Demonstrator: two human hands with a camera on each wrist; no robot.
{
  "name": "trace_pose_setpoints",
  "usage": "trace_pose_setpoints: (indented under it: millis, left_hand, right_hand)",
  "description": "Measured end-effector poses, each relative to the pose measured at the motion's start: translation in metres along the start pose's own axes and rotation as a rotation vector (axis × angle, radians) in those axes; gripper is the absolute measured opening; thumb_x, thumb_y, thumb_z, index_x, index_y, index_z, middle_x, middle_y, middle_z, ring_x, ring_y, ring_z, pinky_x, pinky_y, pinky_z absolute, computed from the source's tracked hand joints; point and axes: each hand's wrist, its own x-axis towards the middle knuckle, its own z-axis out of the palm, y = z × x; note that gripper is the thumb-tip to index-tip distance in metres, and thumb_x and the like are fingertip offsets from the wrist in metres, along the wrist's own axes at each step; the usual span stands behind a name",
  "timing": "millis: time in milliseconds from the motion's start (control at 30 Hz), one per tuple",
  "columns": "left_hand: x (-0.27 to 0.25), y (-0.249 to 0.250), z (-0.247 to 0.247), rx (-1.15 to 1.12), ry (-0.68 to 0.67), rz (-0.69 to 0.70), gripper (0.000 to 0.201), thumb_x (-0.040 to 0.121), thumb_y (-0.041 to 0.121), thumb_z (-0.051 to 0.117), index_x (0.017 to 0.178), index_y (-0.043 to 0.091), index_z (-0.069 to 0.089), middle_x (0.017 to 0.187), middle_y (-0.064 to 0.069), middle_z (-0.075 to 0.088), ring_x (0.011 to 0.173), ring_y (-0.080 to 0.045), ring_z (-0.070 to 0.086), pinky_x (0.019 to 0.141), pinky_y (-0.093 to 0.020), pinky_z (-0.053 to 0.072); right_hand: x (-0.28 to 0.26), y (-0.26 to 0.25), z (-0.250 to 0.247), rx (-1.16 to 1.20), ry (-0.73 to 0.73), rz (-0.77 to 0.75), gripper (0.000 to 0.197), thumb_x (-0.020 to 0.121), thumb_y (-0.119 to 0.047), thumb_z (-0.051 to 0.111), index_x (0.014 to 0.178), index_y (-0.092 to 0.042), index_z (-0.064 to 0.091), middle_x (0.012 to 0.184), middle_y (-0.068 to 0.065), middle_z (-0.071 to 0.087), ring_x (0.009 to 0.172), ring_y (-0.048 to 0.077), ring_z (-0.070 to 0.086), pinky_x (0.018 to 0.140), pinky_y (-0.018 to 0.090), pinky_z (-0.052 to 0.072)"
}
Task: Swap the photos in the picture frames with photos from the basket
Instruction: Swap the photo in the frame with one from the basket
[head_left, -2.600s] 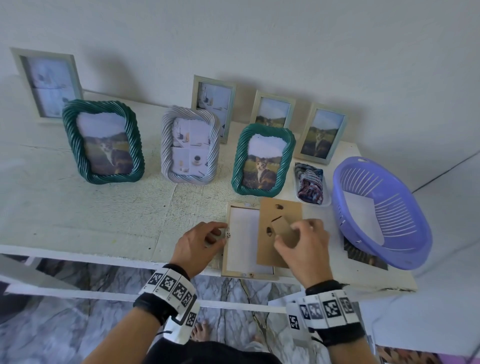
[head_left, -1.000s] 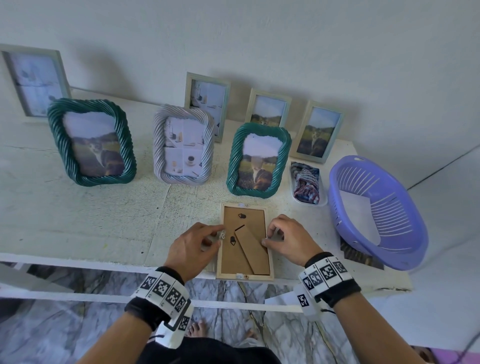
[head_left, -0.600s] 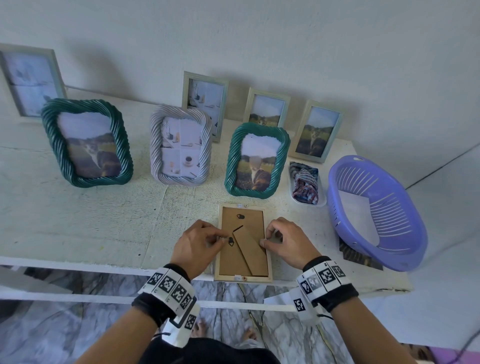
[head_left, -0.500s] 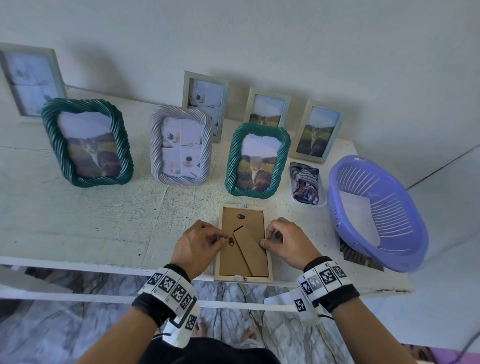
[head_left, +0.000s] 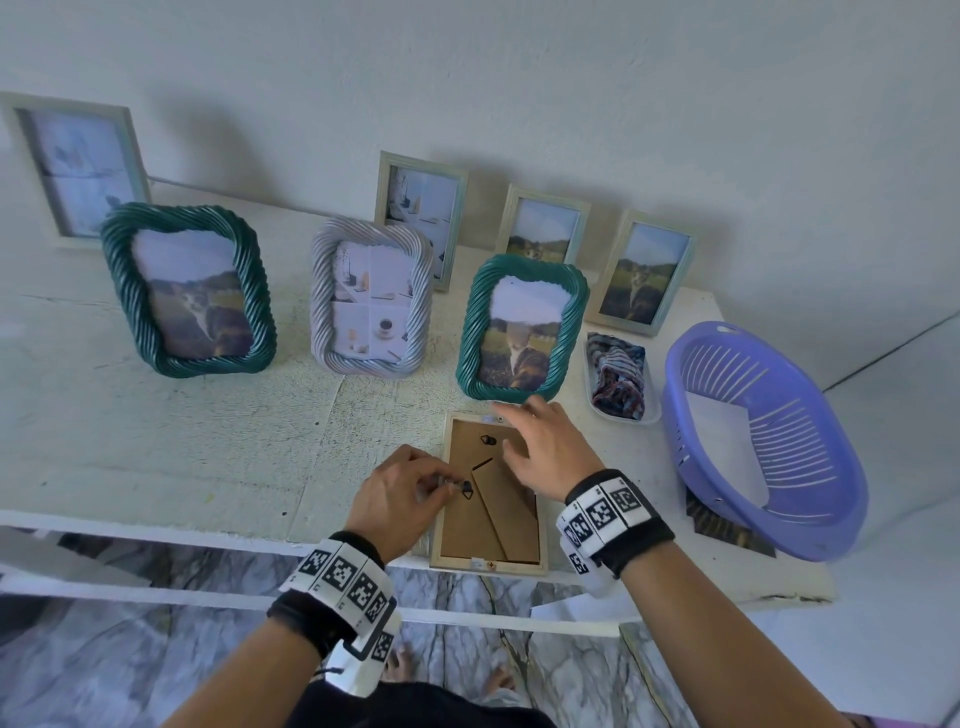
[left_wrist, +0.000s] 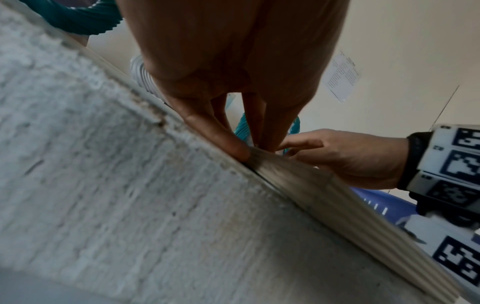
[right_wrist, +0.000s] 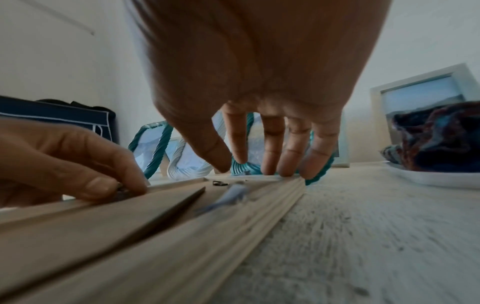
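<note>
A pale wooden picture frame (head_left: 488, 564) lies face down at the table's front edge, its brown backing board (head_left: 460, 530) and folded stand (head_left: 506, 509) facing up. My left hand (head_left: 441, 483) pinches a small metal clip (head_left: 466, 488) on the frame's left side. My right hand (head_left: 511, 431) reaches over the board with straight fingers, whose tips touch the frame's far edge. The right wrist view shows those fingertips (right_wrist: 283, 170) on that far edge, above another clip (right_wrist: 219, 183). The purple basket (head_left: 805, 493) stands at the right with a white sheet (head_left: 722, 431) inside.
Two green rope frames (head_left: 187, 291) (head_left: 519, 327) and a grey one (head_left: 371, 301) stand behind, the nearer green one just past my right fingers. Plain frames (head_left: 644, 275) lean on the wall. A white tray with cloth (head_left: 618, 379) sits beside the basket, and a dark photo (head_left: 727, 530) lies under the basket's near side.
The backing board, lifted 2.6 s ago, now sits in the frame. My right hand has gone from the frame's right edge to its far edge, fingers stretched. The left hand stays at the left clip.
</note>
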Motion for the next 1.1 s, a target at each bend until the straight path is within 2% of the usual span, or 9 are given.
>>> trace_pose_setpoints:
  millis: [133, 300, 400, 733, 800, 867, 967, 1033, 1100]
  left_hand:
    - [0.000, 0.001, 0.001, 0.001, 0.006, -0.010, 0.010, 0.086, 0.031, 0.071, 0.093, 0.037, 0.075, 0.093, 0.010, 0.056, 0.079, 0.000, 0.057, 0.070, -0.023, 0.047]
    - [0.001, 0.000, 0.001, -0.006, 0.000, -0.020, 0.011, 0.086, 0.031, 0.071, 0.093, 0.038, 0.075, 0.094, 0.009, 0.058, 0.082, -0.003, 0.058, 0.073, -0.026, 0.049]
    - [0.001, -0.001, 0.001, -0.034, -0.006, -0.026, 0.011, 0.085, 0.030, 0.072, 0.092, 0.039, 0.075, 0.095, 0.009, 0.059, 0.083, -0.005, 0.059, 0.076, -0.028, 0.051]
    - [0.001, -0.005, 0.002, -0.051, -0.001, -0.004, 0.013, 0.085, 0.031, 0.073, 0.092, 0.041, 0.074, 0.093, 0.010, 0.059, 0.081, -0.003, 0.061, 0.075, -0.031, 0.053]
    - [0.000, -0.005, 0.002, -0.062, 0.012, 0.008, 0.011, 0.084, 0.036, 0.072, 0.094, 0.041, 0.073, 0.092, 0.012, 0.059, 0.080, 0.000, 0.062, 0.073, -0.029, 0.054]
    - [0.000, -0.003, 0.001, -0.070, 0.023, 0.006, 0.017, 0.083, 0.040, 0.070, 0.100, 0.038, 0.071, 0.092, 0.013, 0.060, 0.080, 0.003, 0.062, 0.073, -0.028, 0.055]
    - [0.000, -0.002, 0.001, -0.068, 0.023, 0.001, 0.024, 0.083, 0.036, 0.074, 0.106, 0.031, 0.070, 0.092, 0.011, 0.061, 0.082, 0.002, 0.063, 0.074, -0.028, 0.055]
    - [0.000, -0.002, 0.000, -0.065, 0.014, 0.006, 0.030, 0.080, 0.044, 0.070, 0.107, 0.030, 0.069, 0.092, 0.011, 0.061, 0.082, 0.002, 0.062, 0.074, -0.026, 0.055]
    - [0.001, -0.002, 0.000, -0.063, 0.006, 0.005, 0.036, 0.077, 0.050, 0.063, 0.107, 0.031, 0.069, 0.092, 0.010, 0.061, 0.081, 0.002, 0.062, 0.074, -0.026, 0.054]
  right_hand:
    - [0.010, 0.002, -0.001, -0.023, -0.053, -0.001, 0.049, 0.091, -0.022, 0.050, 0.140, -0.028, 0.050, 0.102, 0.002, 0.039, 0.100, 0.026, 0.043, 0.094, 0.035, 0.042]
    - [0.007, 0.011, -0.004, -0.013, -0.064, -0.091, 0.044, 0.093, -0.014, 0.048, 0.134, -0.028, 0.056, 0.097, 0.001, 0.042, 0.091, 0.016, 0.039, 0.082, 0.021, 0.031]
    - [0.006, 0.015, -0.005, 0.024, -0.041, -0.127, 0.039, 0.092, -0.011, 0.050, 0.125, -0.026, 0.065, 0.092, -0.004, 0.041, 0.086, 0.012, 0.039, 0.076, 0.018, 0.027]
    - [-0.005, 0.019, -0.007, 0.139, -0.047, -0.068, 0.039, 0.091, -0.007, 0.050, 0.122, -0.023, 0.067, 0.107, 0.000, 0.052, 0.101, 0.017, 0.050, 0.089, 0.022, 0.036]
    - [-0.016, 0.014, -0.008, 0.196, 0.008, -0.023, 0.039, 0.091, -0.011, 0.051, 0.127, -0.021, 0.062, 0.113, 0.000, 0.052, 0.106, 0.016, 0.050, 0.097, 0.031, 0.041]
    - [-0.032, 0.005, -0.004, 0.231, 0.033, 0.040, 0.045, 0.094, -0.022, 0.054, 0.138, -0.024, 0.050, 0.132, 0.004, 0.045, 0.124, 0.018, 0.043, 0.106, 0.038, 0.038]
    - [-0.062, -0.012, 0.006, 0.262, -0.083, 0.153, 0.075, 0.089, -0.052, 0.058, 0.151, -0.037, 0.019, 0.160, 0.002, 0.010, 0.147, 0.019, 0.013, 0.116, 0.041, 0.027]
    - [-0.079, -0.021, 0.014, 0.266, -0.158, 0.191, 0.097, 0.080, -0.067, 0.060, 0.153, -0.039, 0.003, 0.162, -0.003, -0.010, 0.148, 0.015, 0.000, 0.117, 0.042, 0.024]
    - [-0.090, -0.025, 0.024, 0.278, -0.174, 0.194, 0.110, 0.072, -0.072, 0.064, 0.152, -0.038, -0.004, 0.159, -0.006, -0.021, 0.148, 0.012, -0.004, 0.118, 0.040, 0.023]
